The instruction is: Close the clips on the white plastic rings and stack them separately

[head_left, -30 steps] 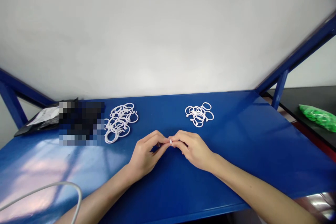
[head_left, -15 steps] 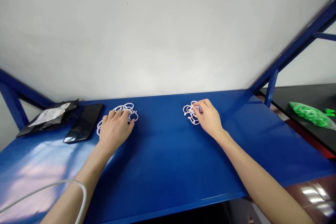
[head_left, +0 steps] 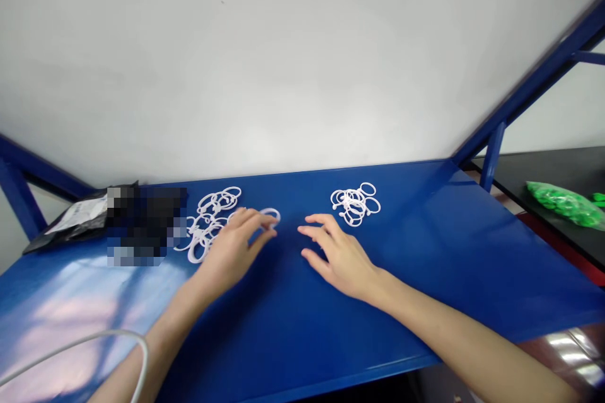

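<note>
My left hand (head_left: 236, 245) pinches a white plastic ring (head_left: 271, 214) between thumb and fingers, just above the blue table. Beside and partly behind that hand lies a loose pile of white rings (head_left: 203, 236), each with a small knob where it shows. My right hand (head_left: 338, 255) is open and holds nothing, its fingers spread and pointing left toward the ring, a small gap away. Farther back on the right, a smaller pile of white rings (head_left: 354, 201) lies on the table.
The blue table (head_left: 293, 327) meets a pale wall (head_left: 302, 75). At left lie a black plastic package (head_left: 70, 220) and a dark, pixelated object (head_left: 151, 220). A white cable (head_left: 94, 335) crosses my left forearm. A bag of green pieces (head_left: 567, 204) lies on a black surface at right.
My left hand has moved right from the left pile, with a ring in its fingers. My right hand has left the right pile, opened, and come toward the middle.
</note>
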`<state>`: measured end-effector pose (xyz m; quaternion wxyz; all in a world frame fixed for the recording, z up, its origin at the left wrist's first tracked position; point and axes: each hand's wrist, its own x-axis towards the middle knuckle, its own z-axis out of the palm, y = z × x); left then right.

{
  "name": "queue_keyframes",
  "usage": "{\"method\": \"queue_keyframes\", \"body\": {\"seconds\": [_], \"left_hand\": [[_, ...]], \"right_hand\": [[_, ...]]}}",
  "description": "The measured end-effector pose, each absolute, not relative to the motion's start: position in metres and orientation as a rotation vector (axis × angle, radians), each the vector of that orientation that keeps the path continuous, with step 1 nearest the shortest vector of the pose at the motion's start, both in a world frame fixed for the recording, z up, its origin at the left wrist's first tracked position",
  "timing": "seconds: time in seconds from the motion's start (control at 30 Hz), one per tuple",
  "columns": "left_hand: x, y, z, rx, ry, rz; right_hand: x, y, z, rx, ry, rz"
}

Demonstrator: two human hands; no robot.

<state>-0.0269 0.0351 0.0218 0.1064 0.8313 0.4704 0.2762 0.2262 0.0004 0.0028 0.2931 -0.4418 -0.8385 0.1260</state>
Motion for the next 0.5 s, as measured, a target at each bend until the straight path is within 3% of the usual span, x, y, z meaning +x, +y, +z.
{"method": "queue_keyframes", "body": {"seconds": [0.2, 0.37, 0.5], "left_hand": [[0.010, 0.004, 0.017, 1.840, 1.095, 0.680], [0.010, 0.006, 0.008, 1.683, 1.132, 0.713], [0.009, 0.007, 0.009, 1.629, 1.101, 0.742]], "right_hand": [[0.226, -0.003, 0.004, -0.990, -2.122, 0.665], [0.226, 0.001, 0.004, -1.038, -2.043, 0.966], [0.223, 0.001, 0.006, -1.088, -1.905, 1.014]]}}
